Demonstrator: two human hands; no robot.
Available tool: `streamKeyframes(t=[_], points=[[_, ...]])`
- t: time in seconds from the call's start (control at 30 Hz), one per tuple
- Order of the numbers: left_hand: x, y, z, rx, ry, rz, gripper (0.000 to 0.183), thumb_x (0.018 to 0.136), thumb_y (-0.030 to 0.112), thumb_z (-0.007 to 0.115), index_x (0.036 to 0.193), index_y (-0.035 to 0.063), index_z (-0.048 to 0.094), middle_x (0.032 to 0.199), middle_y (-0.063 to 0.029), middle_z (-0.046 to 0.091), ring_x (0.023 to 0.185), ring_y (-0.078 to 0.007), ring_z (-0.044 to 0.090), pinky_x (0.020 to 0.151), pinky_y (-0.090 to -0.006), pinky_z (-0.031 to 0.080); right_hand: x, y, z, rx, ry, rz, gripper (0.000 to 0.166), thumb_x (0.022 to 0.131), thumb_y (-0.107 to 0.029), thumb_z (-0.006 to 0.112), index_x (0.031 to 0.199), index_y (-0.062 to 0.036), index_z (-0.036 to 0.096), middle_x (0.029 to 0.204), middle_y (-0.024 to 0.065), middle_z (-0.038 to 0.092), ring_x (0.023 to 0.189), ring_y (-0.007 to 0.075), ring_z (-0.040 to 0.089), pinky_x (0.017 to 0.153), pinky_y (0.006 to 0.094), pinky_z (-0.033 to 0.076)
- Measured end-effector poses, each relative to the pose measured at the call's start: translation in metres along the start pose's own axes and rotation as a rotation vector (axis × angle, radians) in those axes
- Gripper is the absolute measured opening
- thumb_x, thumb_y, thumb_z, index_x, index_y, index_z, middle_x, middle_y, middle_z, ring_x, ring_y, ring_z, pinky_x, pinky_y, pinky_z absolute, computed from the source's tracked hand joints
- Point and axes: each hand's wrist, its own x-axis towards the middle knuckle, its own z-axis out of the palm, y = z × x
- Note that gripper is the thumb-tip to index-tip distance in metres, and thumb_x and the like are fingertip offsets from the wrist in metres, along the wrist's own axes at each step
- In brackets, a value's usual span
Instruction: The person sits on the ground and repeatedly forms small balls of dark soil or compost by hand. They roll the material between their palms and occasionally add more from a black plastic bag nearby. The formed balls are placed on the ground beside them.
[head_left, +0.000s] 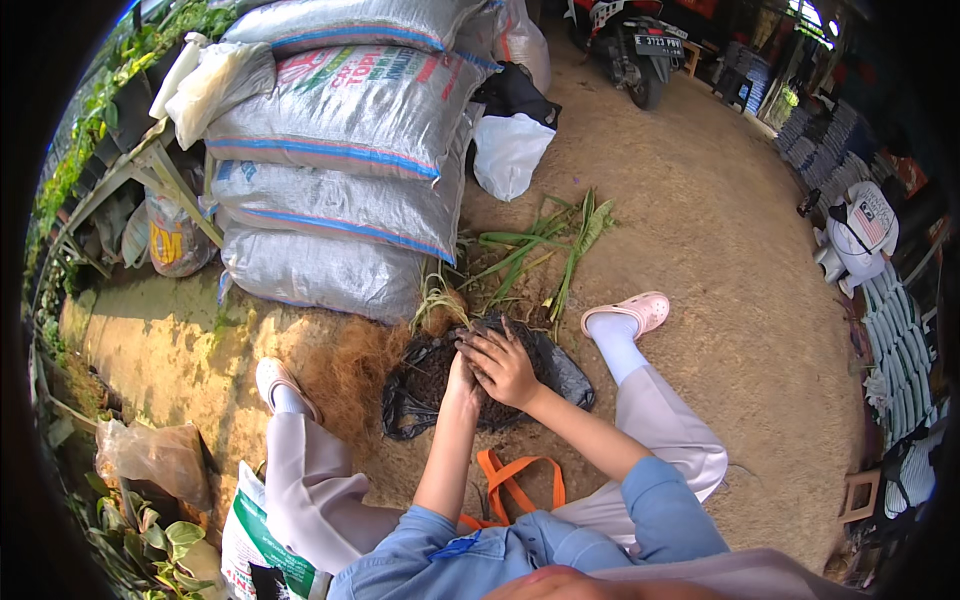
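Note:
My left hand (466, 379) and my right hand (504, 366) are pressed palm to palm, fingers dark with soil. Whatever lies between them is hidden. Beneath them, dark crumbly soil (429, 384) fills a spread black plastic bag (574, 382) on the ground. Just beyond my fingertips sits a clump of brown fibre (444, 319) with pale strappy leaves (435, 294). Loose coconut-like fibre (349, 375) lies to the left of the bag. Farther ahead, uprooted green plants (517, 251) with long leaves rest on the bare floor.
Stacked woven sacks (330, 262) rise at the front left. An orange strap (517, 480) lies between my legs; a white-and-green printed bag (259, 525) stands by my left leg. A motorcycle (630, 45) is parked at the back, and bundled bags (896, 352) line the right side.

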Motion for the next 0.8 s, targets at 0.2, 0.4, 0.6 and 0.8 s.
streamKeyframes(t=[0.2, 0.4, 0.6, 0.8], points=[[-0.01, -0.001, 0.027, 0.199, 0.237, 0.023, 0.036, 0.1, 0.029, 0.04, 0.125, 0.0052, 0.049, 0.119, -0.0096, 0.054, 0.107, -0.0208, 0.055, 0.091, -0.0339, 0.048, -0.004, -0.005, 0.003, 0.088, 0.1, 0.092, 0.046, 0.08, -0.008, 0.051, 0.126, -0.0082, 0.053, 0.127, 0.0101, 0.054, 0.118, 0.0335, 0.049, 0.109, 0.0553, 0.021], [-0.023, -0.003, 0.077, 0.321, 0.212, 0.086, 0.037, 0.099, 0.03, 0.035, 0.124, 0.0062, 0.049, 0.125, -0.0087, 0.052, 0.115, -0.0235, 0.051, 0.101, -0.0354, 0.04, -0.002, -0.01, 0.006, 0.332, 0.29, 0.307, 0.041, 0.094, -0.015, 0.04, 0.132, -0.003, 0.044, 0.134, 0.0147, 0.048, 0.128, 0.0316, 0.041, 0.111, 0.0484, 0.02], [-0.026, 0.004, 0.103, 0.113, -0.048, 0.083, 0.032, 0.098, 0.029, 0.037, 0.092, 0.0036, 0.056, 0.099, -0.0105, 0.06, 0.098, -0.0228, 0.056, 0.094, -0.0359, 0.043, 0.01, -0.03, 0.006, 0.663, 0.435, 0.587, 0.05, 0.098, -0.036, 0.032, 0.14, -0.0086, 0.035, 0.148, 0.0135, 0.027, 0.139, 0.0327, 0.017, 0.111, 0.0523, 0.004], [-0.035, 0.008, 0.089, 0.201, 0.204, 0.139, 0.039, 0.099, 0.03, 0.037, 0.131, 0.0073, 0.043, 0.123, -0.0096, 0.053, 0.112, -0.0233, 0.053, 0.099, -0.0356, 0.043, 0.015, -0.012, -0.007, -0.114, 0.009, 0.163, 0.043, 0.093, -0.031, 0.042, 0.132, -0.0127, 0.05, 0.145, 0.0094, 0.037, 0.139, 0.0326, 0.022, 0.111, 0.0574, 0.002]])
